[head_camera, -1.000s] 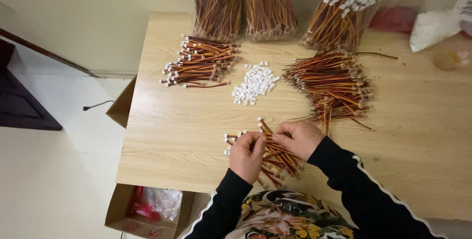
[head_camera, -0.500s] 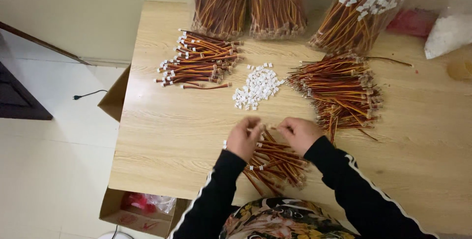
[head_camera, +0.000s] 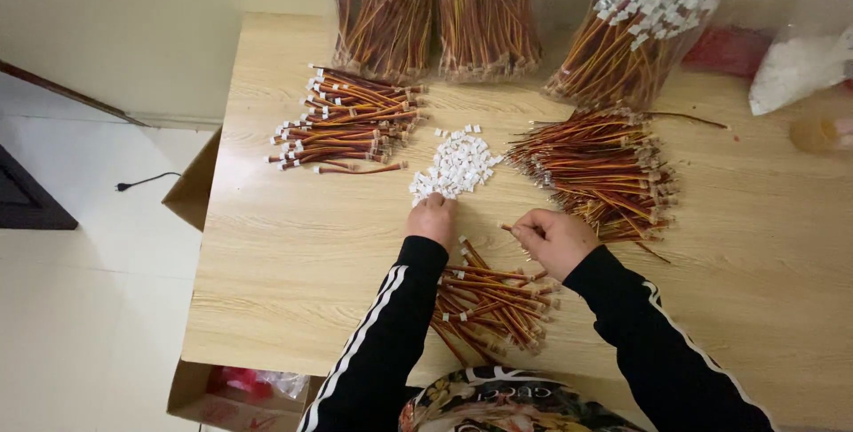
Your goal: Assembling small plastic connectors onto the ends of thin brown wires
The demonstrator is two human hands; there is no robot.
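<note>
White connectors [head_camera: 455, 168] under curled left hand [head_camera: 432, 218] fingertips, right hand [head_camera: 553, 238] pinching thin wire [head_camera: 507, 228]

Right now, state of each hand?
Left hand: fingers curled on the white connector pile; grip contents cannot be told.
Right hand: closed, pinching a wire.

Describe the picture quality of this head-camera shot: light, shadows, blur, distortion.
Head view: soft, even light on the pale wooden table, with only faint shadows under the left hand and right hand; the pile of small white plastic connectors reads sharp; the clear bags of orange-brown wires at the top edge show glare and mild softness; the table edges splay from wide-angle distortion.
</note>
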